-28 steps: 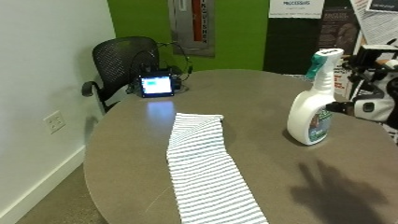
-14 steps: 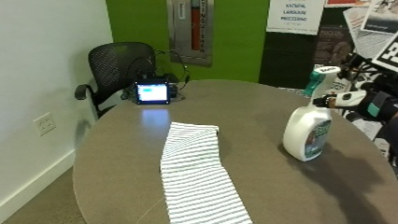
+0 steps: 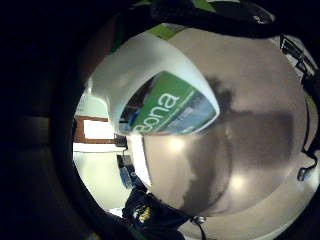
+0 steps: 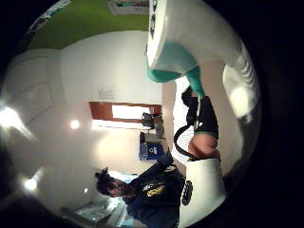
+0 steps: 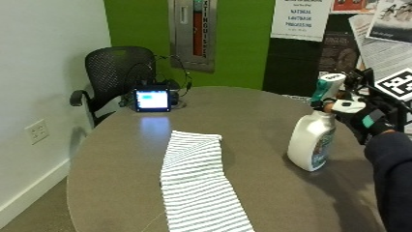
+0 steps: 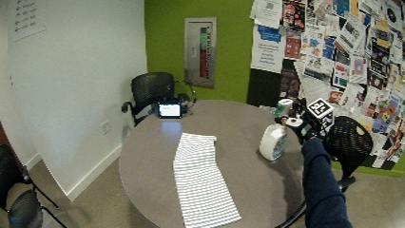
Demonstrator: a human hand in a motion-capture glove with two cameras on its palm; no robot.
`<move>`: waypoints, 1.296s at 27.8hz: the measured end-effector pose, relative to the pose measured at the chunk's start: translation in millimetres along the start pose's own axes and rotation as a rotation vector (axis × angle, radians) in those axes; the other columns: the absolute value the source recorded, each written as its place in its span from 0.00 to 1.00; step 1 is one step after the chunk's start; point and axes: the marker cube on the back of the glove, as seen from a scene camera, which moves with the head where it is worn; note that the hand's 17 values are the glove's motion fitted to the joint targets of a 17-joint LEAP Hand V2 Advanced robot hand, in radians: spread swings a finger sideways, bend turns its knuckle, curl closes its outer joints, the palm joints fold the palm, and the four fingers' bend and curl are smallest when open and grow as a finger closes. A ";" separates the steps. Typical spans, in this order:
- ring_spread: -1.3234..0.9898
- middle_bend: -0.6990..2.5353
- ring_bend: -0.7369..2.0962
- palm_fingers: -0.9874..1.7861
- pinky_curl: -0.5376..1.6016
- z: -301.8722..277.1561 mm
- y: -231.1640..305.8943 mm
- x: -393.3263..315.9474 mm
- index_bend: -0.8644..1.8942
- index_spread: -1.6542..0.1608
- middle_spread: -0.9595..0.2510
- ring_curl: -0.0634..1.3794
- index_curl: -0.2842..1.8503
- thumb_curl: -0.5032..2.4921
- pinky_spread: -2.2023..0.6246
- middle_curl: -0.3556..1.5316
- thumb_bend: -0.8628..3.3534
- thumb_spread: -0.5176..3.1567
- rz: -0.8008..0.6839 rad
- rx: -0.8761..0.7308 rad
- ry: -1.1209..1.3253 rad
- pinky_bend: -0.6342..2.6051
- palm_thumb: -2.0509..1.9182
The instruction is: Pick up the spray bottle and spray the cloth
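A white spray bottle (image 5: pixel 312 140) with a teal trigger head stands upright on the right side of the round grey table (image 5: pixel 251 116). My gloved right hand (image 5: pixel 360 116) comes in from the right at the bottle's neck, its fingers curled round it just below the trigger. In the thumb side palm view the teal head of the spray bottle (image 4: pixel 199 33) is very close, with a strapped finger (image 4: pixel 199 118) curled beside it. The bottle's labelled body (image 3: pixel 150 85) fills the little finger side view. A striped cloth (image 5: pixel 196 183) lies flat to the bottle's left, running toward the near edge.
A small device with a lit screen (image 5: pixel 151 99) and cables sits at the far left of the table. A black mesh chair (image 5: pixel 119 72) stands behind it. Another dark chair (image 6: pixel 348 142) is at the right. Posters cover the wall beyond the bottle.
The outside camera has shifted. My right hand has come in from the right onto the bottle's neck. The bottle still stands in its place and the cloth has not moved.
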 end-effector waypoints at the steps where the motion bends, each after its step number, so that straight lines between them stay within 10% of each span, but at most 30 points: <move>1: 0.58 0.37 0.41 0.37 0.40 3.8 -1.4 -2.9 0.34 0.68 0.80 0.25 0.14 0.32 0.87 0.38 0.24 0.44 -0.006 0.002 -0.016 0.39 0.74; 19: 0.47 0.40 0.45 0.66 0.37 8.6 -31.4 -4.7 0.48 0.73 0.63 0.29 0.25 0.33 0.82 0.41 0.22 0.41 -0.006 0.381 -0.032 0.27 0.76; 36: 0.47 0.39 0.49 0.83 0.42 -42.4 13.5 -12.2 0.38 0.75 0.65 0.35 0.29 0.34 0.70 0.44 0.20 0.41 -0.152 0.809 -0.068 0.34 0.77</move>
